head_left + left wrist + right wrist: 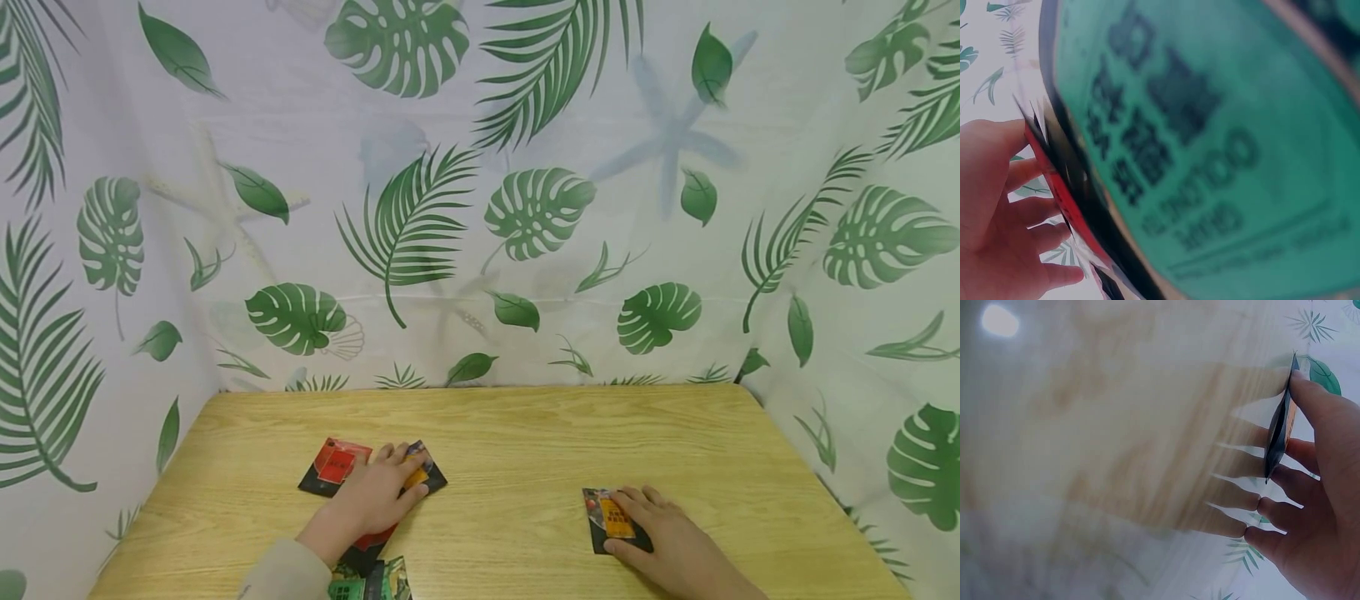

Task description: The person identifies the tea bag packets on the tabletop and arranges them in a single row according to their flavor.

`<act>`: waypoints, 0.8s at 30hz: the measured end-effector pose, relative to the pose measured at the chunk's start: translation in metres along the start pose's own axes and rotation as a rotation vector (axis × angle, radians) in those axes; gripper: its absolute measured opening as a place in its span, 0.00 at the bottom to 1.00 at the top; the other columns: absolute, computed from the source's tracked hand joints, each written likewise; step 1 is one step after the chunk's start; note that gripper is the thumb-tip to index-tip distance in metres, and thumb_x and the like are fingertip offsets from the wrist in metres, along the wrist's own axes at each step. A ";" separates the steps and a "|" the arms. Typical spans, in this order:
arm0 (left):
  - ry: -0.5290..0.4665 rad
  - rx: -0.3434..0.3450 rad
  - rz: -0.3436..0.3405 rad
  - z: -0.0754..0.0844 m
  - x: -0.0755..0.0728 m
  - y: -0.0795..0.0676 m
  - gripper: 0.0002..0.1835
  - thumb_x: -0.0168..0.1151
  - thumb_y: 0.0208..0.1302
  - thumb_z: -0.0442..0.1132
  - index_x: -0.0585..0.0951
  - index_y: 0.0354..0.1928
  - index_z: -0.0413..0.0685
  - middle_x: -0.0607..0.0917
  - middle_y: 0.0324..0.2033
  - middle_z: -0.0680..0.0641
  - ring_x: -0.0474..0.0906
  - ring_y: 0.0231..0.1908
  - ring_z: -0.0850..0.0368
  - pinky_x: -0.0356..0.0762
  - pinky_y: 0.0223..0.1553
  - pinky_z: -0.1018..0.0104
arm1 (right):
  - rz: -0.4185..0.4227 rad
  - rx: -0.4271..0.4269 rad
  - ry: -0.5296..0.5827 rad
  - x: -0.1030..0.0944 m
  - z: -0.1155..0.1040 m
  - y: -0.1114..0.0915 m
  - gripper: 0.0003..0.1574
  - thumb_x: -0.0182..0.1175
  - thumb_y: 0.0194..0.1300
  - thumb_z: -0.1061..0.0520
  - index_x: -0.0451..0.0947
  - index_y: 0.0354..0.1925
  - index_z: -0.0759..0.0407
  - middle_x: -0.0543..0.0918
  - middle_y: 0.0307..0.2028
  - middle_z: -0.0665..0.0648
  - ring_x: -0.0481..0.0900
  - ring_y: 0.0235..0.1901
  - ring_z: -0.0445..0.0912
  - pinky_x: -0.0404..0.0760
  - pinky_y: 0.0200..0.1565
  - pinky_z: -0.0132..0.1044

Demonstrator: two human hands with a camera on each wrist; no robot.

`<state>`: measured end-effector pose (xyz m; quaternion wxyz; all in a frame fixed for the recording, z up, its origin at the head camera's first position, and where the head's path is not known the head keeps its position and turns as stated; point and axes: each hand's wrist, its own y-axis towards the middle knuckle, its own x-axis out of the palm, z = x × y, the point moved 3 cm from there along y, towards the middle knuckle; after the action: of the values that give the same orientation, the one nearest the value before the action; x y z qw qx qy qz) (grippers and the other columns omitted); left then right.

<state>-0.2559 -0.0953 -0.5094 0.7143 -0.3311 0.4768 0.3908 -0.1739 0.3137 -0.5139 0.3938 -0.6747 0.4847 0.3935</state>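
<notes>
In the head view, my left hand (369, 498) rests with spread fingers over a cluster of flat sachets. A red and black sachet (335, 463) shows left of the fingers, and an orange and black sachet (432, 475) lies under the fingertips and thumb. Another red and black sachet (367, 553) is partly hidden under the wrist. Closer to me is a green sachet (347, 589), whose blurred lettering (1210, 169) fills the left wrist view and seems to read OOLONG. My right hand (667, 537) touches a separate orange and black sachet (617, 523) with thumb and extended fingers, seen edge-on (1282, 428).
The sachets lie on a light wood-grain table (495, 467). A white curtain with green leaf prints (465, 333) hangs behind the table and along both sides. The glossy tabletop (1147, 444) mirrors the right hand in the right wrist view.
</notes>
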 end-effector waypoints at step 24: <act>-0.001 0.088 -0.048 0.023 0.007 -0.001 0.31 0.51 0.82 0.58 0.69 0.80 0.55 0.67 0.78 0.35 0.63 0.78 0.32 0.57 0.72 0.22 | 0.007 -0.012 0.013 0.000 0.000 -0.001 0.53 0.63 0.68 0.26 0.70 0.76 0.57 0.74 0.73 0.69 0.65 0.73 0.77 0.74 0.61 0.75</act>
<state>-0.2433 -0.0747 -0.5084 0.7376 -0.3106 0.4850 0.3525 -0.1729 0.3135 -0.5139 0.3853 -0.6778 0.4873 0.3933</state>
